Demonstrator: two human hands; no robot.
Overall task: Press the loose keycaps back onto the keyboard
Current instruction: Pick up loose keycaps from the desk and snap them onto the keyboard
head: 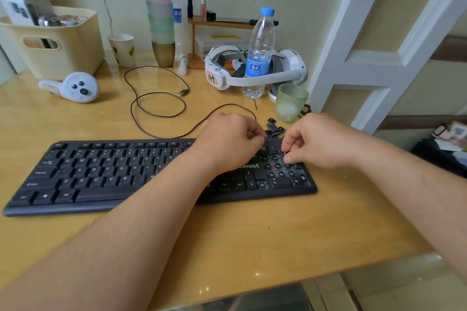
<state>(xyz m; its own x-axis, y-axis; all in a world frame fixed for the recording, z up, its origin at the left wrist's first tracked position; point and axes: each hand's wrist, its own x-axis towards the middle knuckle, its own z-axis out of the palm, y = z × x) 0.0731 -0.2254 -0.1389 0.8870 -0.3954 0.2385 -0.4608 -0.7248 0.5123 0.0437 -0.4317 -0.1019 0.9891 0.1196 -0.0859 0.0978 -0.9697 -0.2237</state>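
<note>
Yellow wooden desk (252, 235) against a pale wall fills the head view, with a black keyboard (101, 177) lying across its middle. At about one o'clock from the keyboard's right end, just beyond its far edge, sits a small heap of loose keycaps (274, 129), near a green glass (290, 102).

Both hands work over the number pad (280, 171), where many sockets stand bare. The left hand (227, 144) has its fingers curled at the pad's far edge; whether it holds a cap I cannot tell. The right hand (318, 141) has its fingers (288, 159) bent down onto the pad, seemingly pinching or pressing a cap; the cap itself is hidden.

The heap lies at twelve o'clock from both hands, between them. A likely risk: a cap pressed tilted or into the wrong socket would jam or sit crooked; a sweeping wrist could scatter the heap.
</note>
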